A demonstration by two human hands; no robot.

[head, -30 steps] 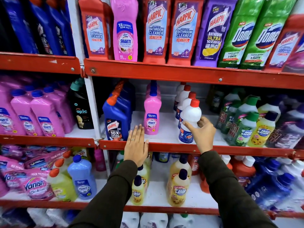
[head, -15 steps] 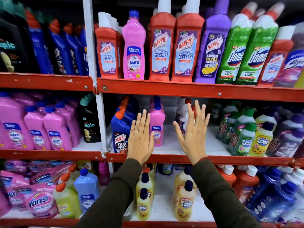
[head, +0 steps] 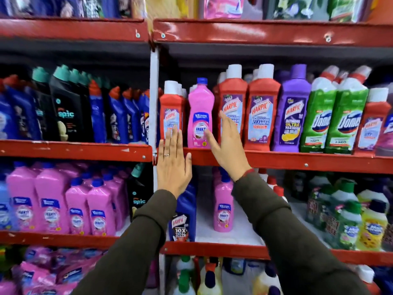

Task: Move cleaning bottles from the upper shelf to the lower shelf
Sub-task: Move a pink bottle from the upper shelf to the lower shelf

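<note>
Two bare hands reach toward a pink bottle (head: 199,116) on the upper shelf (head: 276,159)

The bottle stands upright between red bottles; likely rigid, smooth plastic, fairly heavy if full, best gripped around its narrower waist. The left hand (head: 173,165) and right hand (head: 226,145) are empty, fingers (head: 175,137) spread flat; motion blur hides whether any touch it. Lower shelf (head: 212,250) waits beneath

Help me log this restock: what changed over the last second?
The right hand let go of the white bottle on the lower shelf, and both hands rose, open, to the upper shelf. They now flank the pink Shakti bottle, neither gripping it; the left hand is beside it. The bottles stand as before.
</note>
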